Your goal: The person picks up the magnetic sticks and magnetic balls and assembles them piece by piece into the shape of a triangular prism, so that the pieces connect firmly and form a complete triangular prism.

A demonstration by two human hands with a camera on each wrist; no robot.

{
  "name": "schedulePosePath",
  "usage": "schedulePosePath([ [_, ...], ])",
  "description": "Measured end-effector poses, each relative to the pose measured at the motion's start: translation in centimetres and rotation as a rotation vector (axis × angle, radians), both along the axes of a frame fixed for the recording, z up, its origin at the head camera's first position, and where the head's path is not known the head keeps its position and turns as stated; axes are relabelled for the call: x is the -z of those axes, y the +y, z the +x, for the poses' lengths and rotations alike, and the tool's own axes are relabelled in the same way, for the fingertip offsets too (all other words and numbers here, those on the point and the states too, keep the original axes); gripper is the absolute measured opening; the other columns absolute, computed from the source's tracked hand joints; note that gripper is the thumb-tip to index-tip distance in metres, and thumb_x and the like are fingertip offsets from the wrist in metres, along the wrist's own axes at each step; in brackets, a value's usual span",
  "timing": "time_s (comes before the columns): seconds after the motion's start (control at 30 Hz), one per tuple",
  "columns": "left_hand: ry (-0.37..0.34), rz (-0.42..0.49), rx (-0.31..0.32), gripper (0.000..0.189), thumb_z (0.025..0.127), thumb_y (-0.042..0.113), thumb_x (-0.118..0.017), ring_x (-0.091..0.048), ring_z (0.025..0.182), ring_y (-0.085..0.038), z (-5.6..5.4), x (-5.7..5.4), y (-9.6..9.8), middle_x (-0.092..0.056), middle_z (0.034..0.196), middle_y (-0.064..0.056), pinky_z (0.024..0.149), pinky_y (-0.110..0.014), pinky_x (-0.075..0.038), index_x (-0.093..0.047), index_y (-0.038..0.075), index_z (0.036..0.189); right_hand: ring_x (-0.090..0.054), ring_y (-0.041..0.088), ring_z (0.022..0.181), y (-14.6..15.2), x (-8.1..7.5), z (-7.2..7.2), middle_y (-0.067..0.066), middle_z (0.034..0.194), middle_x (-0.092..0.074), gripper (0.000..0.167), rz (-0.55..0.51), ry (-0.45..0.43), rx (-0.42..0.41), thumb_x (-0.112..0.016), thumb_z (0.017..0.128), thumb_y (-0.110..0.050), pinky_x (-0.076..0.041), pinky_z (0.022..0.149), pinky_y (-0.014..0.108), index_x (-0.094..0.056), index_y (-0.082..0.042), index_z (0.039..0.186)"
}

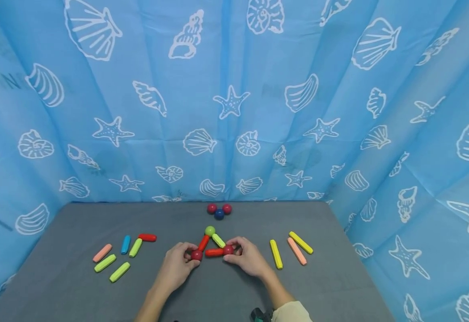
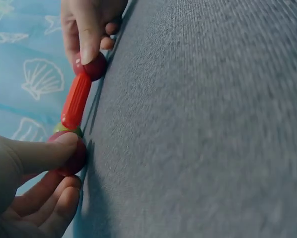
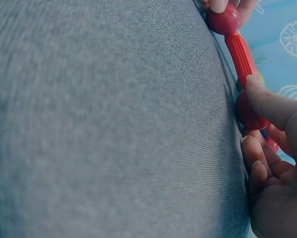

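My left hand (image 1: pixel 176 264) pinches a dark red ball (image 1: pixel 196 255) between thumb and fingers. In my right hand (image 1: pixel 250 258) is another dark red ball (image 1: pixel 228 249), held by thumb and fingertips. A red rod (image 1: pixel 214 252) runs from the right ball towards the left one; the head view shows a small gap at its left end. Behind them sits a green ball (image 1: pixel 210 230). From it a second red rod (image 1: pixel 204 243) slants to the left ball and a yellow-green rod (image 1: pixel 218 241) to the right ball. Both wrist views show the front red rod (image 2: pixel 76 100) between the balls.
On the grey table (image 1: pixel 234 295), a blue ball (image 1: pixel 219 214) touches two red balls, one of them a red ball (image 1: pixel 227 209), at the back. Several loose rods lie left, including a blue rod (image 1: pixel 125 244). Right are two yellow rods and a peach rod (image 1: pixel 297 251). A shell-patterned curtain (image 1: pixel 234 134) hangs behind.
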State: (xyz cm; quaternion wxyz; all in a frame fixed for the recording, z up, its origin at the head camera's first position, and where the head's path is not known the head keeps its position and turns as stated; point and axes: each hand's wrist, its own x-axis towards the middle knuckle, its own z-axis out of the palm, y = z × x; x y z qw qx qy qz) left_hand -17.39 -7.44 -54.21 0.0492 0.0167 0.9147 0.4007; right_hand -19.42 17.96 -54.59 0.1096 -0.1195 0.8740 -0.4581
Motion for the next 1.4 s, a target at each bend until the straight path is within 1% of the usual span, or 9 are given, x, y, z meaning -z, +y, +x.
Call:
schedulePosePath([
  [0.27,0.031,0.01,-0.018,0.036,0.083,0.018,-0.085,-0.058,0.078,-0.008,-0.3,0.1,0.8,-0.067,0.094,0.001,0.066,-0.027,-0.05,-0.073,0.013,0.116,-0.053,0.012,0.075,-0.2,0.1,0.1,0.006,0.1,-0.061,0.038,0.006,0.015,0.01,-0.08,0.089,-0.029,-0.043,0.062,0.022,-0.066,-0.016,0.121],
  [0.4,0.022,0.014,-0.014,0.037,0.083,0.018,-0.085,-0.061,0.084,-0.01,-0.1,-0.1,0.6,-0.069,0.101,0.0,0.071,-0.031,-0.054,-0.072,0.015,0.118,-0.053,0.011,0.075,-0.1,0.1,0.2,0.006,0.1,-0.061,0.038,0.001,0.0,0.016,-0.08,0.089,-0.03,-0.043,0.063,0.021,-0.066,-0.016,0.122],
  [0.53,0.043,-0.021,-0.025,0.042,0.086,0.021,-0.083,-0.064,0.109,-0.024,-0.6,-0.8,-1.7,-0.071,0.121,-0.006,0.093,-0.048,-0.054,-0.07,0.015,0.126,-0.053,0.011,0.076,-0.1,0.1,0.2,0.006,0.1,-0.061,0.039,-0.002,-0.017,0.015,-0.08,0.089,-0.03,-0.043,0.064,0.02,-0.065,-0.016,0.122],
  [0.67,0.091,-0.084,-0.092,0.046,0.092,0.017,-0.076,-0.053,0.127,-0.038,-1.8,-1.6,-5.5,-0.064,0.134,-0.017,0.1,-0.06,-0.046,-0.063,0.01,0.136,-0.053,0.013,0.076,0.0,0.0,0.1,0.007,0.101,-0.061,0.04,-0.008,-0.026,0.021,-0.08,0.089,-0.03,-0.043,0.063,0.021,-0.065,-0.014,0.122],
  [0.8,0.076,-0.112,-0.163,0.047,0.094,0.006,-0.07,-0.049,0.129,-0.047,-2.9,-1.7,-8.5,-0.057,0.137,-0.027,0.099,-0.063,-0.044,-0.058,0.005,0.14,-0.053,0.013,0.076,0.0,0.0,0.1,0.007,0.102,-0.06,0.04,-0.006,-0.028,0.02,-0.08,0.089,-0.029,-0.042,0.062,0.021,-0.065,-0.013,0.123],
  [0.9,0.043,-0.133,-0.168,0.049,0.092,-0.003,-0.066,-0.049,0.129,-0.05,-3.3,-1.3,-9.8,-0.056,0.139,-0.029,0.101,-0.065,-0.043,-0.056,0.003,0.14,-0.053,0.012,0.076,0.0,0.0,0.1,0.007,0.102,-0.06,0.041,-0.001,-0.019,0.015,-0.08,0.089,-0.029,-0.042,0.062,0.021,-0.065,-0.013,0.123],
  [1.07,0.03,-0.198,-0.151,0.05,0.089,-0.011,-0.062,-0.052,0.125,-0.048,-3.7,-0.9,-10.2,-0.061,0.132,-0.029,0.102,-0.066,-0.044,-0.059,0.001,0.137,-0.053,0.012,0.076,0.0,0.2,0.1,0.006,0.102,-0.06,0.04,-0.005,-0.011,0.014,-0.08,0.089,-0.029,-0.042,0.062,0.021,-0.065,-0.013,0.123],
  [1.2,0.033,-0.237,-0.142,0.043,0.09,-0.008,-0.065,-0.054,0.119,-0.045,-3.8,-1.0,-10.2,-0.062,0.128,-0.028,0.099,-0.065,-0.045,-0.063,0.001,0.132,-0.053,0.012,0.077,0.0,0.3,0.1,0.006,0.102,-0.059,0.04,-0.011,-0.011,0.015,-0.08,0.09,-0.028,-0.042,0.063,0.02,-0.065,-0.013,0.123],
  [1.4,0.079,-0.216,-0.123,0.036,0.095,0.001,-0.067,-0.059,0.115,-0.043,-3.7,-0.8,-10.5,-0.064,0.126,-0.025,0.095,-0.063,-0.049,-0.065,0.004,0.131,-0.053,0.011,0.078,0.1,0.5,0.1,0.005,0.103,-0.059,0.04,-0.004,-0.005,0.019,-0.08,0.09,-0.029,-0.042,0.064,0.02,-0.065,-0.013,0.123],
])
